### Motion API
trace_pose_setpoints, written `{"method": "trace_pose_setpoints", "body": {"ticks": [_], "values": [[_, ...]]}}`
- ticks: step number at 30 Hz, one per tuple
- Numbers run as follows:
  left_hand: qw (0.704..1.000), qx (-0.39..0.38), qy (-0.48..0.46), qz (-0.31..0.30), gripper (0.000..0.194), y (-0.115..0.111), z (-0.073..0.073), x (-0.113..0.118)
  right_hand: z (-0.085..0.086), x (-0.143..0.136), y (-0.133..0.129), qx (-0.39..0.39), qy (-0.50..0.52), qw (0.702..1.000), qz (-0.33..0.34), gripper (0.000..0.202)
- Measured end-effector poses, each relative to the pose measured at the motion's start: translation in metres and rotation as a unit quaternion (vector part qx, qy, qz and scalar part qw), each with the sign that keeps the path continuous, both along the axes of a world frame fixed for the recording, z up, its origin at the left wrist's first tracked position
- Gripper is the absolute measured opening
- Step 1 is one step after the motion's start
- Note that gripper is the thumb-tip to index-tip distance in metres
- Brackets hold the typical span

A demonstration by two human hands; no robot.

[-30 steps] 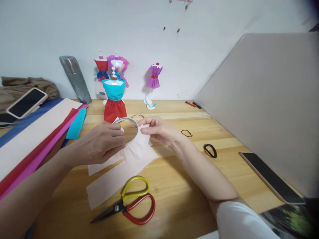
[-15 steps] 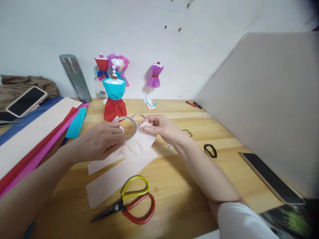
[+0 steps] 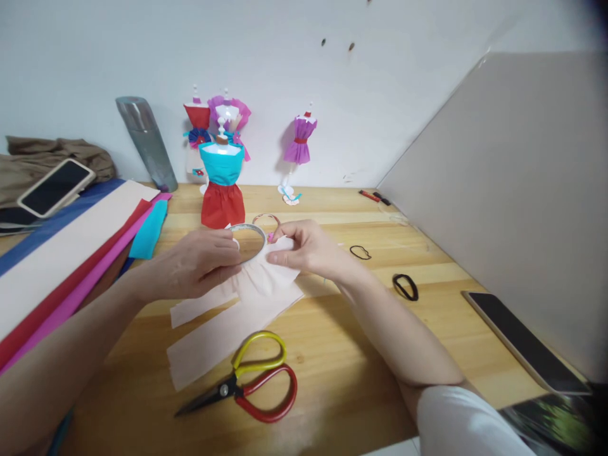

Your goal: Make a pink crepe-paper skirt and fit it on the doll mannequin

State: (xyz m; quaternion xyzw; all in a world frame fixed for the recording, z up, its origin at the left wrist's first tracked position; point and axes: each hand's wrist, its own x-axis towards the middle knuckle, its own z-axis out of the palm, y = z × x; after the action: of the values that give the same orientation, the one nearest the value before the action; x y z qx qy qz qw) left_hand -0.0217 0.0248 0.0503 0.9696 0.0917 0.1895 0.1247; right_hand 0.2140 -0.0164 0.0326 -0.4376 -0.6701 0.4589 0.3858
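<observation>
Straight ahead, plain pale wall (image 3: pixel 142 50) dotted with small dark marks (image 3: pixel 351 47); over to right, smooth greyish panel (image 3: pixel 513 171), top edge slanting; below, light wooden tabletop (image 3: pixel 332 386), streaky grain, soft sheen, blurry shadows.

The scissors (image 3: pixel 263 380) block the near middle; bare tabletop (image 3: pixel 342 354) opens just to their right.

Craft desk with dressed mannequins (image 3: pixel 222 166)

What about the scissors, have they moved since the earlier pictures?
No. The scissors lie in the same spot, judged against the small knot in the wooden tabletop to their right; the camera's view has shifted slightly.
</observation>
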Motion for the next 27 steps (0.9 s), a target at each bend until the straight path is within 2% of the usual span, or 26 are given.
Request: {"method": "trace_pose_setpoints", "body": {"ticks": [6, 8, 16, 21, 27], "values": [[1.000, -0.007, -0.001, 0.008, 0.033, 0.001, 0.001, -0.001, 0.000, 0.000, -0.004, 0.117, -0.104, 0.986, -0.064, 0.020], [1.000, -0.009, -0.003, 0.006, 0.032, 0.001, 0.001, -0.002, 0.002, 0.000, -0.005, 0.136, -0.119, 0.981, -0.068, 0.022], [1.000, -0.027, -0.008, -0.008, 0.030, 0.001, 0.002, -0.002, 0.012, 0.001, -0.009, 0.124, -0.075, 0.989, -0.027, 0.020], [1.000, -0.023, 0.001, -0.002, 0.030, 0.000, 0.004, -0.001, 0.008, -0.003, -0.010, 0.147, -0.097, 0.983, -0.044, 0.012], [1.000, -0.026, -0.005, -0.003, 0.027, 0.002, 0.001, -0.002, 0.007, -0.009, -0.014, 0.107, -0.102, 0.989, -0.024, 0.016]]}}
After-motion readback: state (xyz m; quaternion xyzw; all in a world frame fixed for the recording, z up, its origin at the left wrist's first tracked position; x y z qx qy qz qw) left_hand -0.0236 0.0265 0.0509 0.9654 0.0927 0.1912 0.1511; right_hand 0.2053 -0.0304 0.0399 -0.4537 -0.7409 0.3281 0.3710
